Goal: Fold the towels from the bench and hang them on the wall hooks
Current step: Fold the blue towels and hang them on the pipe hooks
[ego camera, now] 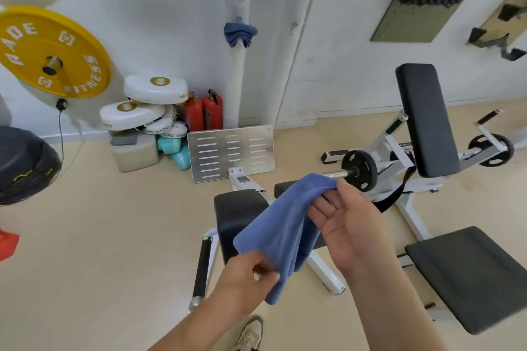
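Note:
A folded blue towel point(281, 232) hangs in the air between both hands, in front of the gym machine. My left hand point(246, 276) pinches its lower end between thumb and fingers. My right hand point(346, 225) holds the upper end, palm turned toward me with the cloth draped over the fingertips. On the white wall, a second blue towel point(240, 33) hangs bunched on a hook. To its right an empty wall hook point(293, 26) sticks out. The black bench pad point(473, 273) at the lower right has nothing on it.
A white leg machine with black pads point(426, 120) and a weight plate point(360, 170) stands ahead. Its metal footplate point(231, 152) leans near the wall. Red canisters point(204, 111), white pads and boxes sit left. A yellow weight plate point(51, 51) hangs on the wall.

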`<action>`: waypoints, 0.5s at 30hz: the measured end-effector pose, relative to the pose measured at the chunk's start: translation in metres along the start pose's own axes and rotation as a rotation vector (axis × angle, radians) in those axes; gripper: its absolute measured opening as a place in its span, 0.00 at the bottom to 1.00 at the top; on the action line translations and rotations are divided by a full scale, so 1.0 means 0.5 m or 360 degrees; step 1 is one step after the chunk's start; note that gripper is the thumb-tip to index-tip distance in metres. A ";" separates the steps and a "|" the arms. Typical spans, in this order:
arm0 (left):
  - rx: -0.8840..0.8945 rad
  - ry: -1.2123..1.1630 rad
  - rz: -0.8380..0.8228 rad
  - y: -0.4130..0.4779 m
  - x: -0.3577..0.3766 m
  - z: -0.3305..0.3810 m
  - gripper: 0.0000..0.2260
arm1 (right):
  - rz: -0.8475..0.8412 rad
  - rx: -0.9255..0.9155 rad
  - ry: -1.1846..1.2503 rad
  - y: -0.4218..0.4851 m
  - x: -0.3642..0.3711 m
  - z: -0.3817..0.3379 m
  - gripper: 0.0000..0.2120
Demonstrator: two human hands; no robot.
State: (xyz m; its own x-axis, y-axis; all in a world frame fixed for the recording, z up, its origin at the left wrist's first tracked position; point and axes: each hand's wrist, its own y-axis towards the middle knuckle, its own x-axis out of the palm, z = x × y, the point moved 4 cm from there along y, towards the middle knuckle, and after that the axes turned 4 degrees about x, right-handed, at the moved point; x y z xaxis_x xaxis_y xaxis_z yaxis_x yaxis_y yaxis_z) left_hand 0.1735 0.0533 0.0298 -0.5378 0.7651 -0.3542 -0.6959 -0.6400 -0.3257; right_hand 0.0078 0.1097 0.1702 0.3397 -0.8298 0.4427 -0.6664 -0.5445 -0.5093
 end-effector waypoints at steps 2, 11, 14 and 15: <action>-0.0043 -0.0045 0.0029 -0.021 -0.010 -0.007 0.03 | 0.0102 -0.0083 -0.0148 -0.030 -0.006 -0.006 0.10; 0.0275 -0.0274 0.0369 -0.016 -0.039 0.109 0.02 | 0.0034 -0.0683 -0.1518 -0.090 0.000 0.018 0.06; 0.0222 -0.0202 0.0451 -0.010 -0.040 0.089 0.08 | 0.0146 -0.0898 -0.1607 -0.066 -0.024 -0.002 0.06; 0.0174 -0.0095 0.0416 -0.005 -0.040 0.079 0.09 | 0.0146 -0.0860 -0.1532 -0.052 -0.037 -0.015 0.05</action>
State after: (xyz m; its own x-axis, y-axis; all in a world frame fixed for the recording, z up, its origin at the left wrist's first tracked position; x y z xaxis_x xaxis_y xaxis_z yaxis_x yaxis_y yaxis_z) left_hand 0.1671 0.0425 0.0723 -0.7304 0.5803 -0.3602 -0.5757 -0.8068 -0.1325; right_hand 0.0139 0.1398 0.1807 0.4919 -0.7402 -0.4585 -0.8378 -0.5457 -0.0179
